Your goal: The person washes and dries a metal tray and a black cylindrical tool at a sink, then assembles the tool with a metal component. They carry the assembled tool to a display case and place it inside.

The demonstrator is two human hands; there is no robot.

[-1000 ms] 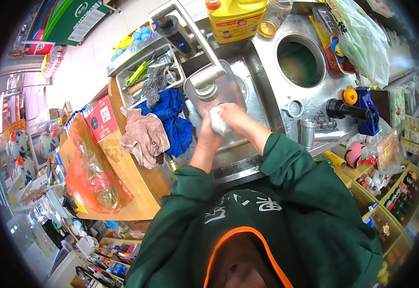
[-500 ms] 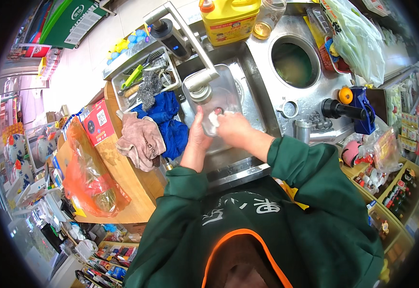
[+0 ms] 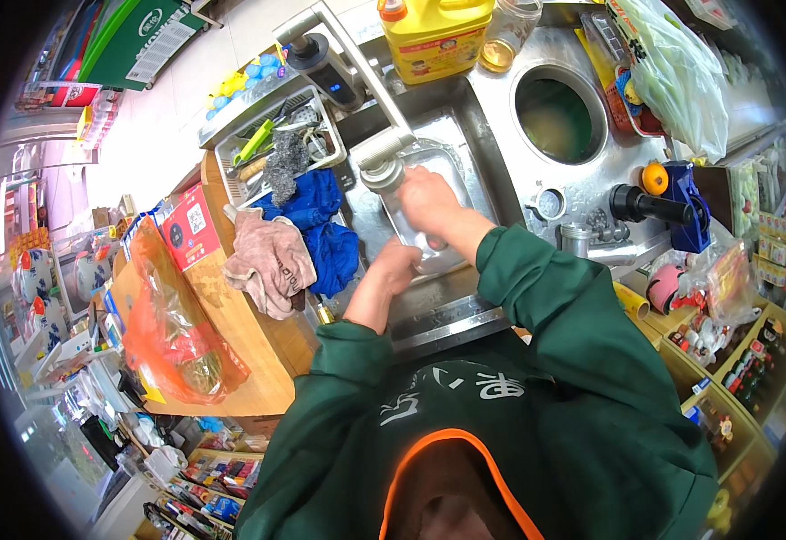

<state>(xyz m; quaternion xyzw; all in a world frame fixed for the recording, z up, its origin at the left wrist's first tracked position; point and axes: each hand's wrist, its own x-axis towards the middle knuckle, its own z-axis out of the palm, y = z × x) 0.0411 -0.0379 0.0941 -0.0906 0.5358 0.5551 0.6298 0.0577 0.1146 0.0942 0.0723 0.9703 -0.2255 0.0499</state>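
Clear plastic container [image 3: 440, 259] is lying in the steel sink [image 3: 490, 157], below the faucet [image 3: 382, 148]. The left hand [image 3: 395, 265] is clasping its near-left edge; the right hand [image 3: 431, 200] is reaching over it beside the faucet head, apart from the left, its fingertips hidden, so I cannot tell whether they are gripping anything. To the right, the wet steel counter [image 3: 582, 182] is framing a round opening of murky greenish water. On the left, a wooden counter [image 3: 271, 351] is bearing an orange bag [image 3: 177, 324] and a red card [image 3: 190, 225] printed with a square code. Stocked shelves are filling the lower right. A yellow jug [image 3: 433, 40] is showing a printed label, a green box [image 3: 132, 40] white lettering, and the person's green top [image 3: 582, 396] white characters.
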